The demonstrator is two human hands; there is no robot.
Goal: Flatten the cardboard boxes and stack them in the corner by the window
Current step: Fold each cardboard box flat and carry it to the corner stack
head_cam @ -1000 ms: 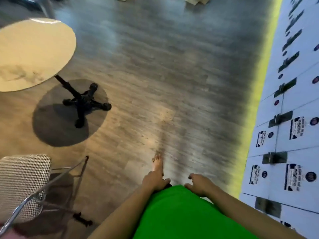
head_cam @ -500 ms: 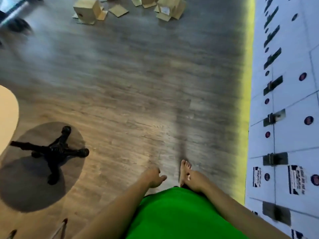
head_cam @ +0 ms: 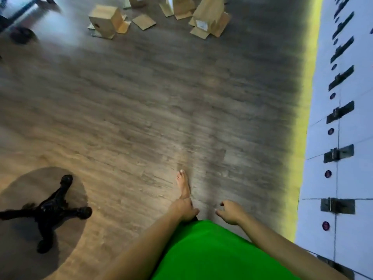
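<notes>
Several brown cardboard boxes lie on the wood floor at the top of the view. One upright box (head_cam: 106,22) with open flaps stands at the top left, a loose flat piece (head_cam: 144,21) lies beside it, and a taller box (head_cam: 210,17) with a white label stands at the top right. More boxes (head_cam: 178,6) are cut off by the top edge. My left hand (head_cam: 184,209) and my right hand (head_cam: 229,212) hang low in front of my green top, fingers loosely curled, holding nothing. Both are far from the boxes.
A black table base (head_cam: 50,211) stands on the floor at the lower left. White lockers (head_cam: 347,138) with dark latches line the right side, with a yellow strip (head_cam: 302,138) along their foot. My bare foot (head_cam: 183,184) is ahead on the floor. Dark blurred furniture sits at the top left.
The view has moved forward across the floor: the boxes are closer and lower in the frame, the round table top and mesh chair have left the view. My hands swing as I walk.
</notes>
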